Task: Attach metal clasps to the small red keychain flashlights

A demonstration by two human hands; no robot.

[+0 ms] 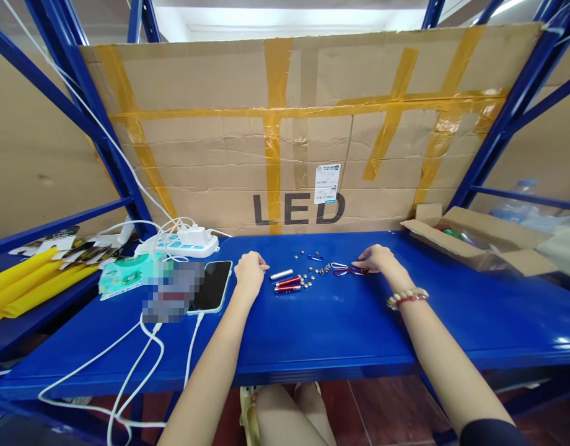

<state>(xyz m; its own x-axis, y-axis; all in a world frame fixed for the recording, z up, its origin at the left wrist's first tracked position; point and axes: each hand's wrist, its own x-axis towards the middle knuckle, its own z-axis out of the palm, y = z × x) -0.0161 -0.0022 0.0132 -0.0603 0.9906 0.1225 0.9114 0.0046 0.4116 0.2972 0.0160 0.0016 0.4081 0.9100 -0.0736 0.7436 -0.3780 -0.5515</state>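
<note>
My left hand [249,272] rests on the blue shelf top [341,322], fingers curled in, just left of a silver tube [281,274] and two red tubes [287,285]. What it holds, if anything, is hidden. My right hand [377,258] lies further right, its fingertips pinched on a red cord loop [347,271] next to a white loop [339,266]. Several small round button cells [308,279] are scattered between the hands, with a small blue clip [315,257] behind them.
A phone [213,286] on a white cable lies left of my left hand, behind it a white power strip [183,244] with a charger. An open cardboard box [475,238] sits at the right. A taped cardboard sheet marked LED [298,133] closes the back. Yellow rolls [29,282] lie far left.
</note>
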